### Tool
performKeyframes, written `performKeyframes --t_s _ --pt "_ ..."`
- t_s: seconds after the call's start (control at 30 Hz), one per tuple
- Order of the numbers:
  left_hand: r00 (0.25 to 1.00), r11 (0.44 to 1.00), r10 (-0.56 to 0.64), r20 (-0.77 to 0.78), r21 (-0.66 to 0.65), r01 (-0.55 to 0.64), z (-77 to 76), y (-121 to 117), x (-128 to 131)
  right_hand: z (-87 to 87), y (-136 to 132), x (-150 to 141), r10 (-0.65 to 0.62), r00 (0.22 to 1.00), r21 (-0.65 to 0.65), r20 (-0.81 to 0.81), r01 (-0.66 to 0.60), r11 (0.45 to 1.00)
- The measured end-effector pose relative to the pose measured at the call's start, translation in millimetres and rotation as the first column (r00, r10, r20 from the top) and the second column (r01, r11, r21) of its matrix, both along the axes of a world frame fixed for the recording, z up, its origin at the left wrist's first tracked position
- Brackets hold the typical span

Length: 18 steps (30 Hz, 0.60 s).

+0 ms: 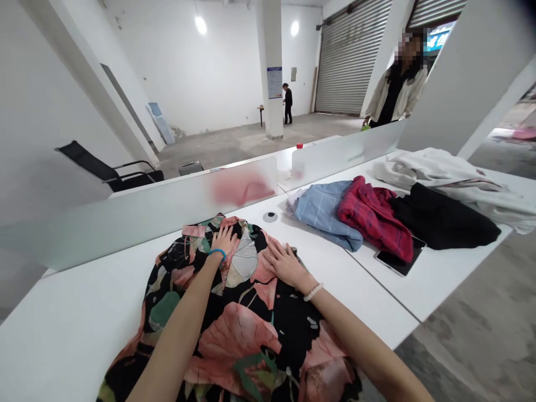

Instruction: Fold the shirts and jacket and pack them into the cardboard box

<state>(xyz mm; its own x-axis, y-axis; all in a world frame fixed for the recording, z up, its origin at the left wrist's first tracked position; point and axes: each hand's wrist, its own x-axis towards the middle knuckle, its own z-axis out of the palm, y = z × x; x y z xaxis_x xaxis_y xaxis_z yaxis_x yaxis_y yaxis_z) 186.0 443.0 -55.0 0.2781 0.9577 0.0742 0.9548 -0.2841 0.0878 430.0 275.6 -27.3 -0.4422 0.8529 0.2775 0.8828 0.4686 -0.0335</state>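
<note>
A black garment with a large pink and green floral print (238,329) lies spread over the white table (62,312) before me, its near part running out of the bottom of the view. My left hand (225,241) rests flat on its far part, fingers spread; a blue band circles that wrist. To the right, my right hand (287,263) presses on the same cloth, fingers outstretched, with a beaded bracelet at the wrist. Neither hand grips the fabric.
Right of me lie blue checked cloth (326,209), a red plaid garment (374,215), black cloth (448,215) and white cloth (439,170). A tablet-like device (402,259) sits partly beneath. Frosted dividers (167,212) edge the table. Two people stand beyond; a black chair (109,167) is left.
</note>
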Motion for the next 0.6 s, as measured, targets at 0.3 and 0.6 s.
performKeyframes --t_s 0.3,0.6 --pt "0.983 1.000 0.003 0.183 0.028 -0.009 16.3 -3.2 13.3 -33.3 -0.3 30.9 -0.204 0.979 -0.020 0.006 0.204 0.979" --pt "0.830 0.976 -0.116 0.546 -0.094 0.198 28.6 -13.5 76.6 -25.6 -4.0 27.3 -0.097 0.995 -0.020 -0.002 0.097 0.995"
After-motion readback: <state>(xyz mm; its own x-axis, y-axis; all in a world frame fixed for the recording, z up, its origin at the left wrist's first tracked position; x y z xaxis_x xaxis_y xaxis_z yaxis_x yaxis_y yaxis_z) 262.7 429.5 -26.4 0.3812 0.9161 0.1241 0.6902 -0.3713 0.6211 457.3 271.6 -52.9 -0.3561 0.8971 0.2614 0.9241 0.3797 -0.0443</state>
